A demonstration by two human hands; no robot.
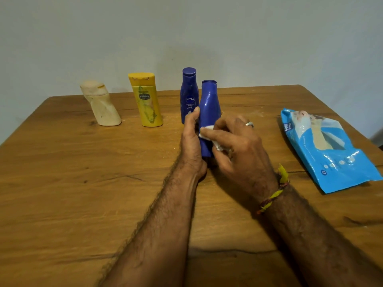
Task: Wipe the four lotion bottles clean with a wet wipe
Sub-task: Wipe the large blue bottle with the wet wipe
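Fingers (191, 121) of our left hand (191, 139) clamp blue bottle (208, 108) above worktop (83, 172).
Our right hand (238, 146) pinches wipe (215, 142) against it; three bottles stand behind.

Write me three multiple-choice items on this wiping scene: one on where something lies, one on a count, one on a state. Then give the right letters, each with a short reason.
1. Where does the wipes pack lie on the table?
A. Far left
B. On the person's right
C. Behind the bottles

2. How many blue bottles are there?
A. One
B. Two
C. Four

3. What is the state of the plain blue bottle?
A. Held in the hands
B. Lying flat, untouched
C. Standing untouched

Key:
1 B, it lies at the table's right edge.
2 B, the Nivea bottle and the plain one.
3 A, the left hand grips it while the right hand presses the wet wipe against it.
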